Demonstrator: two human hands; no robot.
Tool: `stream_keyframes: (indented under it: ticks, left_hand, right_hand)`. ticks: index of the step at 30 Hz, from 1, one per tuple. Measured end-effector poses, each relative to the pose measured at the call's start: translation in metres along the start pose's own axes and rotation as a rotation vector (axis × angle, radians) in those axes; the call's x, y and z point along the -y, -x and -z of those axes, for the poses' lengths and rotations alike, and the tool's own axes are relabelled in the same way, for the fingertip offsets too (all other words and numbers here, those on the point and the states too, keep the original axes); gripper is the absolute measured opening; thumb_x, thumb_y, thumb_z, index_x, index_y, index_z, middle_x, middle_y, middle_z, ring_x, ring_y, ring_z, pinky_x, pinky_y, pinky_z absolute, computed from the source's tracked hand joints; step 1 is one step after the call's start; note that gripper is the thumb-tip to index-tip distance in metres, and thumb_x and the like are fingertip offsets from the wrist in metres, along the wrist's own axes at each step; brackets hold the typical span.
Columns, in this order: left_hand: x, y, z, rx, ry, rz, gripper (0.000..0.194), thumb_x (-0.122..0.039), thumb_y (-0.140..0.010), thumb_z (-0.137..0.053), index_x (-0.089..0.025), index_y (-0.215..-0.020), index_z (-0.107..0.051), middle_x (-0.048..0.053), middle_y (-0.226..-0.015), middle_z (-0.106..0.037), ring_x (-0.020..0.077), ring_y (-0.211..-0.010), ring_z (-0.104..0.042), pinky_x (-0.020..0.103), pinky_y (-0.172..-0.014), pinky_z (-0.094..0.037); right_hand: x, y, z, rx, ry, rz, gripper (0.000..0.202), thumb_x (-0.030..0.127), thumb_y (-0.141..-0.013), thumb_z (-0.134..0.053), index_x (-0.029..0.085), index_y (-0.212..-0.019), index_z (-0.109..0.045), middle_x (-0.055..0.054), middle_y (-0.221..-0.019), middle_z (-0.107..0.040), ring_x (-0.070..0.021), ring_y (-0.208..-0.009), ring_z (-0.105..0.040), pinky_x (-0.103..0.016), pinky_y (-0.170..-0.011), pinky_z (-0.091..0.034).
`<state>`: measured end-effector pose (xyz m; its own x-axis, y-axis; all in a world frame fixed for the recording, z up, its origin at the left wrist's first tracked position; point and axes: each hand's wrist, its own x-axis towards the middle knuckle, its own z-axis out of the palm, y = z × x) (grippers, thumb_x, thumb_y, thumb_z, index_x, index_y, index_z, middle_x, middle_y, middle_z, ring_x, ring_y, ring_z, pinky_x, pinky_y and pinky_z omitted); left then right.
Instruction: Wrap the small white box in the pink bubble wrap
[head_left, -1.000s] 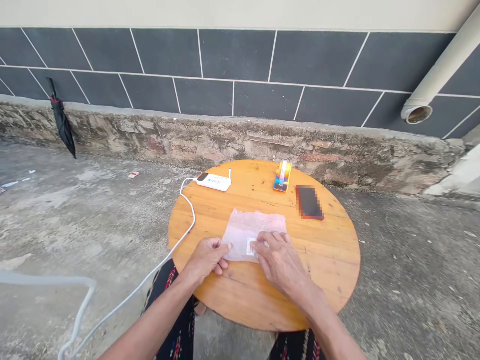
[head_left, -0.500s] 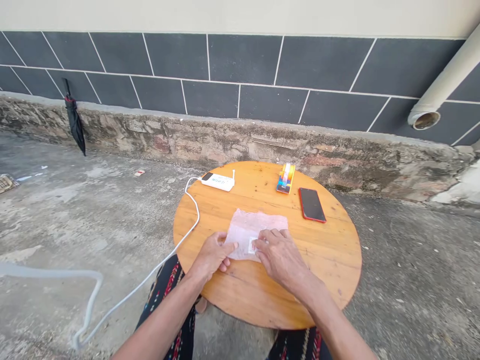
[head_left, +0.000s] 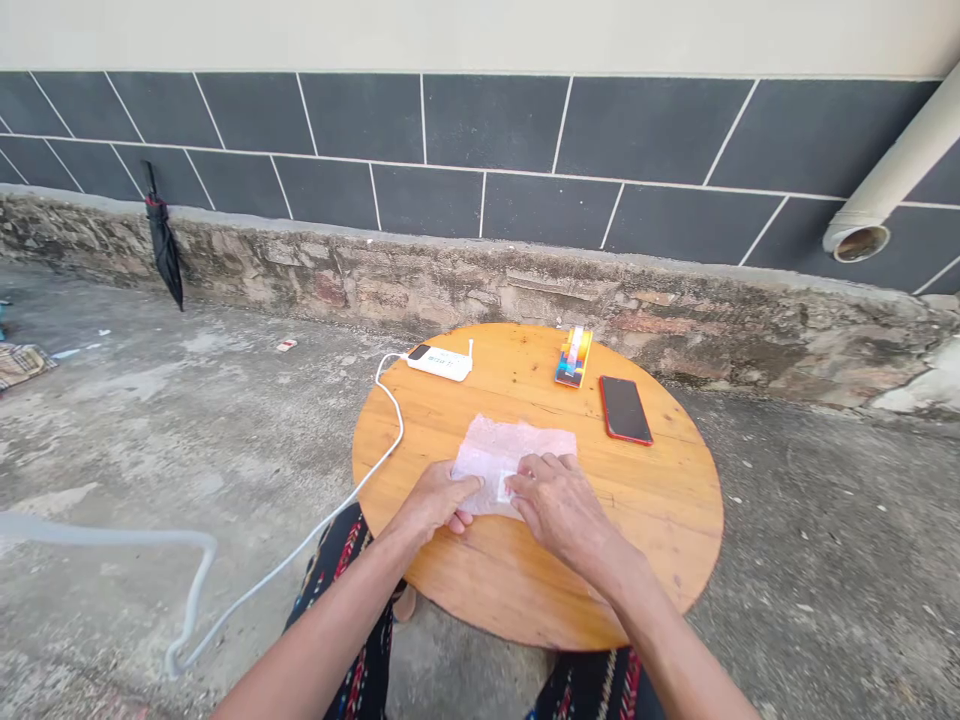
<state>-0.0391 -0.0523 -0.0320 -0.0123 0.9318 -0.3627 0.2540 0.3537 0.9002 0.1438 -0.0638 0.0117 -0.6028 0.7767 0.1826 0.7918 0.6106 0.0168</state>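
A pinkish, translucent wrapping sheet [head_left: 499,440] lies on the round wooden table [head_left: 480,590], near its front. On the sheet is a small white item [head_left: 505,487], partly covered by fingers. My left hand [head_left: 439,500] grips the sheet's left edge, thumb on top and fingers under it. My right hand [head_left: 559,500] rests over the right part of the sheet, its thumb and fingertips closed at the small white item.
A white device [head_left: 440,363] with a cable stands at the table's back left. A tape dispenser [head_left: 574,357] and a red-edged phone [head_left: 625,410] lie at the back right. An umbrella [head_left: 163,245] leans on the wall, and a pipe [head_left: 874,215] sticks out at the right.
The view has shifted slightly. My left thumb has moved a little further in over the sheet. My right hand stays at the small white item.
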Motion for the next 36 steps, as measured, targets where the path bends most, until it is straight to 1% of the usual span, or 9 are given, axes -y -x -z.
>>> stream_keyframes:
  ticks: [2,7,13,16,19,24,27,31,36]
  left_hand:
    - [-0.002,-0.003,-0.001,0.0,-0.02,0.006,0.023,-0.029,-0.072,-0.061,-0.01,-0.085,-0.062,0.001,-0.055,-0.061,0.0109,-0.04,-0.054,0.017,-0.033,-0.039]
    - [-0.004,-0.01,-0.006,-0.017,-0.067,-0.024,0.014,-0.025,-0.071,-0.059,-0.011,-0.072,-0.061,-0.003,-0.043,-0.052,0.0087,-0.035,-0.047,0.016,-0.033,-0.033]
    - [0.001,-0.013,-0.006,-0.04,-0.124,-0.087,0.014,-0.026,-0.072,-0.054,-0.014,-0.068,-0.059,-0.005,-0.043,-0.047,0.0088,-0.036,-0.042,0.018,-0.035,-0.03]
    - [0.006,-0.014,-0.003,-0.082,-0.178,-0.153,0.013,-0.025,-0.07,-0.055,-0.014,-0.066,-0.06,-0.004,-0.048,-0.049,0.0101,-0.044,-0.045,0.019,-0.041,-0.032]
    - [0.006,-0.014,0.0,-0.159,-0.242,-0.217,0.008,-0.023,-0.067,-0.057,-0.016,-0.066,-0.06,-0.003,-0.055,-0.053,0.0122,-0.055,-0.05,0.019,-0.048,-0.032]
    - [-0.002,-0.013,-0.006,-0.237,-0.286,-0.234,0.004,-0.021,-0.063,-0.057,-0.017,-0.061,-0.057,-0.003,-0.054,-0.052,0.0141,-0.059,-0.052,0.02,-0.048,-0.029]
    - [-0.005,-0.017,-0.013,-0.217,-0.237,-0.198,0.005,-0.021,-0.063,-0.057,-0.017,-0.06,-0.055,-0.003,-0.05,-0.051,0.0139,-0.054,-0.053,0.019,-0.045,-0.03]
    - [-0.007,-0.018,-0.02,-0.134,-0.113,-0.121,0.008,-0.024,-0.068,-0.053,-0.017,-0.066,-0.055,-0.004,-0.044,-0.051,0.0119,-0.04,-0.051,0.018,-0.037,-0.033]
    - [-0.011,-0.009,-0.017,-0.061,0.014,-0.127,0.009,-0.023,-0.068,-0.051,-0.017,-0.062,-0.052,-0.002,-0.051,-0.056,0.0102,-0.041,-0.052,0.018,-0.037,-0.039]
  right_hand:
    - [0.0,-0.001,0.0,0.009,0.0,0.001,0.008,0.021,-0.087,-0.06,0.021,-0.088,-0.068,-0.005,-0.095,-0.06,-0.0206,-0.089,-0.052,-0.034,-0.077,-0.028]
    - [-0.002,-0.003,0.0,0.028,-0.019,0.001,0.009,0.021,-0.088,-0.059,0.021,-0.087,-0.068,-0.005,-0.094,-0.06,-0.0204,-0.09,-0.052,-0.033,-0.076,-0.027]
    - [-0.002,-0.003,0.001,0.043,-0.042,-0.015,0.008,0.021,-0.086,-0.061,0.023,-0.087,-0.069,-0.004,-0.096,-0.06,-0.0203,-0.09,-0.051,-0.032,-0.075,-0.028]
    - [0.001,-0.004,0.001,0.037,-0.041,-0.009,0.007,0.021,-0.087,-0.062,0.023,-0.089,-0.068,-0.004,-0.096,-0.06,-0.0203,-0.091,-0.051,-0.033,-0.076,-0.029]
    - [0.004,-0.005,-0.001,0.031,-0.037,-0.009,0.006,0.022,-0.086,-0.063,0.022,-0.089,-0.068,-0.004,-0.094,-0.059,-0.0206,-0.092,-0.051,-0.033,-0.078,-0.03]
    - [0.008,-0.007,-0.003,0.021,-0.024,-0.02,0.007,0.023,-0.085,-0.065,0.023,-0.091,-0.068,-0.004,-0.093,-0.059,-0.0214,-0.092,-0.051,-0.034,-0.078,-0.031]
    - [0.009,-0.006,-0.003,0.019,-0.03,-0.026,0.007,0.023,-0.084,-0.066,0.024,-0.091,-0.068,-0.004,-0.094,-0.059,-0.0221,-0.092,-0.051,-0.034,-0.078,-0.031]
    - [0.008,-0.004,-0.003,0.014,-0.048,-0.029,0.007,0.022,-0.085,-0.065,0.024,-0.092,-0.068,-0.004,-0.095,-0.06,-0.0225,-0.092,-0.051,-0.034,-0.077,-0.031]
    - [0.008,-0.004,-0.005,0.001,-0.078,-0.037,0.008,0.021,-0.086,-0.064,0.025,-0.092,-0.068,-0.003,-0.095,-0.059,-0.0218,-0.092,-0.051,-0.034,-0.078,-0.031]
